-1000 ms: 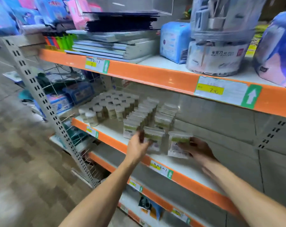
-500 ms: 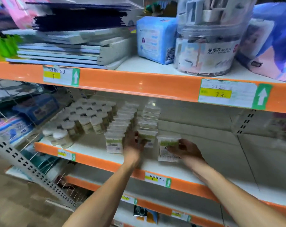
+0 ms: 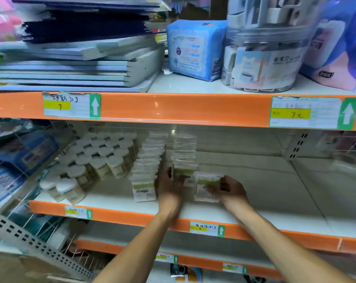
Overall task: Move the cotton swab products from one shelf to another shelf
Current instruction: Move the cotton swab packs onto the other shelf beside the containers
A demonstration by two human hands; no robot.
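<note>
a shop shelving unit fills the view, its white decks edged with orange front strips (image 3: 173, 108). the upper deck carries a stack of pale blue notebooks (image 3: 71, 68) at ten o'clock, a blue wrapped pack (image 3: 193, 50) at twelve, and a clear round tub (image 3: 263, 58) at one o'clock beside a blue-and-pink pack (image 3: 340, 52). paper price tags with yellow patches and green arrow tabs (image 3: 71, 105) sit on the strips. the middle shelf (image 3: 275, 190) is bare white toward three o'clock, backed by a pale panel. a perforated grey upright (image 3: 40, 248) slants at seven o'clock, with wire dividers (image 3: 26, 152) at nine. brownish floor (image 3: 13, 268) shows at the lower left. lighting is even, slightly cool.
</note>
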